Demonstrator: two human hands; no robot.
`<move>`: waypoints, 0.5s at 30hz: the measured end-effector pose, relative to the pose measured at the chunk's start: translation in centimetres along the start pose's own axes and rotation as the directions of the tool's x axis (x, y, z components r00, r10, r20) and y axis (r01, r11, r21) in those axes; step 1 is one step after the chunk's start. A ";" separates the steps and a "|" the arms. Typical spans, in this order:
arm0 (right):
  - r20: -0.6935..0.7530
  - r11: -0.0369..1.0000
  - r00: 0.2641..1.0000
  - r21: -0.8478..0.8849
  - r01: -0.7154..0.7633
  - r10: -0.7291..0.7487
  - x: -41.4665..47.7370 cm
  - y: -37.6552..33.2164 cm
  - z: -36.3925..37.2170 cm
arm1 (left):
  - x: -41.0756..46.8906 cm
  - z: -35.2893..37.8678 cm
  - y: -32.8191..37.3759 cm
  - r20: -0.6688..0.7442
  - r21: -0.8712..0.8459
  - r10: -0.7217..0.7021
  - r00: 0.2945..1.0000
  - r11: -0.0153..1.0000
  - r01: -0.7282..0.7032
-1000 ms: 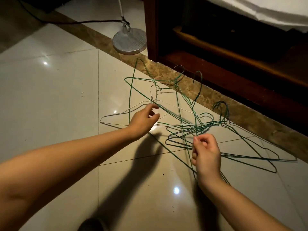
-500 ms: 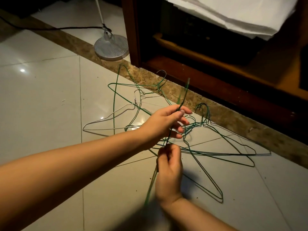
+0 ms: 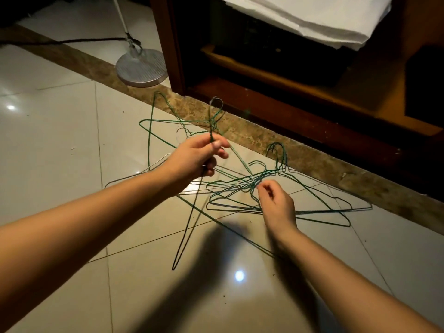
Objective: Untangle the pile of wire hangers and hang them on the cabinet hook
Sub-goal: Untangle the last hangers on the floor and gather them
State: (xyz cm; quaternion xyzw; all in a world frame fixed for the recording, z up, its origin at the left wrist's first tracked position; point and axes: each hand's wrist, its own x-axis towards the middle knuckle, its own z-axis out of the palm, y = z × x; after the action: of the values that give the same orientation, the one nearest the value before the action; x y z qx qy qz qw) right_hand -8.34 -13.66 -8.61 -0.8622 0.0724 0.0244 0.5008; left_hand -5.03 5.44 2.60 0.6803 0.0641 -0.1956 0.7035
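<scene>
A tangle of green and pale wire hangers [image 3: 283, 207] lies on the tiled floor beside a wooden cabinet [image 3: 276, 102]. My left hand [image 3: 194, 157] pinches one green hanger [image 3: 211, 131] by its twisted neck and holds it upright above the pile, hook on top, its body hanging down toward me. My right hand [image 3: 276, 205] hovers at the middle of the tangle with loosely curled fingers, its fingertips at the wires; no wire is plainly pinched. No cabinet hook is in view.
A round metal lamp base [image 3: 141, 68] with its pole stands on the floor left of the cabinet, and a dark cable [image 3: 72, 40] runs away from it. White cloth [image 3: 312, 18] hangs over the cabinet's top. A brown marble strip [image 3: 312, 159] borders the tiles.
My left hand has taken one green hanger by the neck and raised it clear of the pile. My right hand has let go of that hanger's lower part and moved right to the tangle.
</scene>
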 end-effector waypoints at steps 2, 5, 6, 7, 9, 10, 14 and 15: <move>0.057 0.991 0.997 -0.121 -0.051 0.058 1.3 0.1 0.8 | -0.3 -2.1 -0.6 -0.090 0.012 -0.012 0.996 1.000 0.013; 0.136 0.957 0.987 -0.288 -0.048 0.091 3.0 -1.1 2.9 | -1.1 -5.4 -0.9 -0.187 0.001 -0.022 0.982 1.000 0.022; 0.164 0.944 0.983 -0.328 -0.029 0.087 3.5 -1.5 3.9 | -1.4 -6.4 -1.0 -0.208 -0.009 -0.026 0.978 1.000 0.025; 0.194 0.930 0.978 -0.369 -0.002 0.078 4.1 -1.8 4.9 | -1.8 -7.4 -1.1 -0.228 -0.020 -0.031 0.973 0.999 0.027; 0.248 0.890 0.967 -0.451 0.064 0.056 5.2 -2.2 6.8 | -2.4 -9.2 -1.5 -0.271 -0.019 -0.037 0.962 0.999 0.033; 0.265 0.866 0.963 -0.490 0.095 0.044 5.8 -2.4 7.7 | -2.8 -10.1 -1.8 -0.293 -0.004 -0.037 0.955 0.999 0.038; 0.302 0.724 0.951 -0.671 0.163 0.066 8.2 -2.4 9.8 | -3.8 -13.1 -2.9 -0.366 0.059 -0.032 0.930 0.997 0.058; 0.305 0.678 0.949 -0.716 0.169 0.085 8.7 -2.2 10.1 | -4.0 -13.8 -3.1 -0.381 0.071 -0.032 0.924 0.995 0.064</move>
State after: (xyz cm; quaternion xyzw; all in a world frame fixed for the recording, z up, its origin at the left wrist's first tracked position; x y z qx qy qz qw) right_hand 0.86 -4.68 -12.70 -0.9763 -0.0438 0.1761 0.1184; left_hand -7.42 19.80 0.19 0.7318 0.2076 -0.0801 0.6442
